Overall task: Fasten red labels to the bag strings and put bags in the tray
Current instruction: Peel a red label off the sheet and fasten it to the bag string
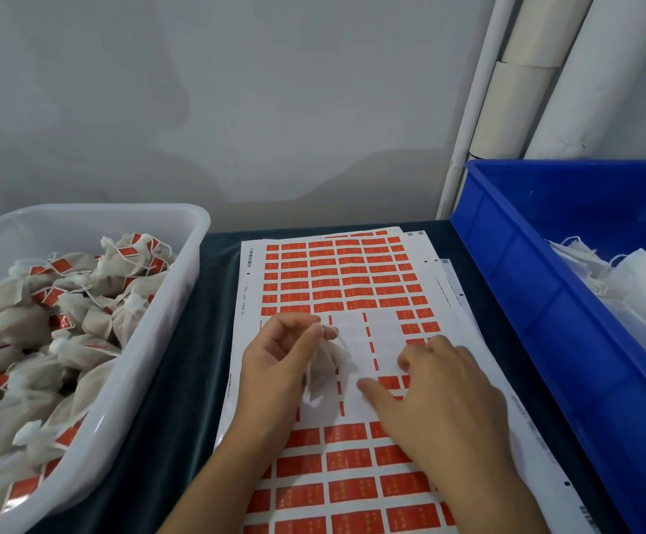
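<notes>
A sheet of red labels point(336, 279) lies on the dark table in front of me, with a bare patch in its middle where labels are gone. My left hand point(275, 364) pinches the top of a small white bag point(323, 373) that hangs over the sheet's bare patch. My right hand point(437, 395) rests flat on the sheet, fingers spread, its fingertips at a red label point(390, 381) beside the bag. A clear plastic tray point(182, 240) on the left is filled with several labelled bags point(63, 302).
A blue crate point(514, 264) at the right holds unlabelled white bags point(622, 279). More label sheets lie under the top one. White pipes point(521, 90) and a grey wall stand behind the table.
</notes>
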### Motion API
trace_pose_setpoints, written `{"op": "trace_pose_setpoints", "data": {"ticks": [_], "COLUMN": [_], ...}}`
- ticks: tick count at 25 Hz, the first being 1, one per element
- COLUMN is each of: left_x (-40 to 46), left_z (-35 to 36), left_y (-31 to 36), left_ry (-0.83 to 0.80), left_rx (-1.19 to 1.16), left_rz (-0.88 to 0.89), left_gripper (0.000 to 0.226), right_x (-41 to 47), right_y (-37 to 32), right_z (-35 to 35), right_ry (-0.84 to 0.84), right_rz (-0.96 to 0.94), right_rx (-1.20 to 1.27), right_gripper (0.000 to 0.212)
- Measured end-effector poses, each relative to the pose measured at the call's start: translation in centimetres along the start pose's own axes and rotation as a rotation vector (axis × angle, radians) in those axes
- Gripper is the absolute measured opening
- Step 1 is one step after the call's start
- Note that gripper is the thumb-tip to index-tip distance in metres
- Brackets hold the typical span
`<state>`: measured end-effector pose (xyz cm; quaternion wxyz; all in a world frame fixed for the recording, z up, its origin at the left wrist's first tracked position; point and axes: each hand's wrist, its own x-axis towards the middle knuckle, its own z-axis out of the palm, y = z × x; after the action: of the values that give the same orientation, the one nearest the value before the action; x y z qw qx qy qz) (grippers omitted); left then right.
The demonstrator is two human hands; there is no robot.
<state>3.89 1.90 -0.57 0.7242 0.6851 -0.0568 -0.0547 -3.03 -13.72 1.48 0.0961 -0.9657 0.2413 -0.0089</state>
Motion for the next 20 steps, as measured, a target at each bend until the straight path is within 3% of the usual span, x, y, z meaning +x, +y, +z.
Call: {"op": "trace_pose_setpoints", "data": {"ticks": [3, 6, 12, 20], "left_x": [-0.1, -0.3, -0.2, -0.1], "left_z": [0.1, 0.4, 0.9, 1.1], "left_y": [0.5, 0.6, -0.3, -0.4], "left_ry": [-0.019, -0.040, 0.010, 0.038], "left_rx": [0.039, 0.113, 0.114, 0.102], "left_rz": [0.120, 0.207, 0.144, 0.153], "left_gripper": [0.007, 0.009, 0.007, 0.008], "right_x": [-0.2, 0.3, 0.7, 0.5], "right_y": [-1.3, -1.9, -2.3, -2.6], "right_z": [1.1, 1.8, 2.6, 2.7], "right_ry": [-0.066, -0.052, 0.117, 0.155], "right_rz": [-0.008, -0.009, 0.011, 0.009], "right_rx": [-0.021, 0.063, 0.144, 0.124], "right_gripper": [0.090, 0.086, 0.074, 0.064]}}
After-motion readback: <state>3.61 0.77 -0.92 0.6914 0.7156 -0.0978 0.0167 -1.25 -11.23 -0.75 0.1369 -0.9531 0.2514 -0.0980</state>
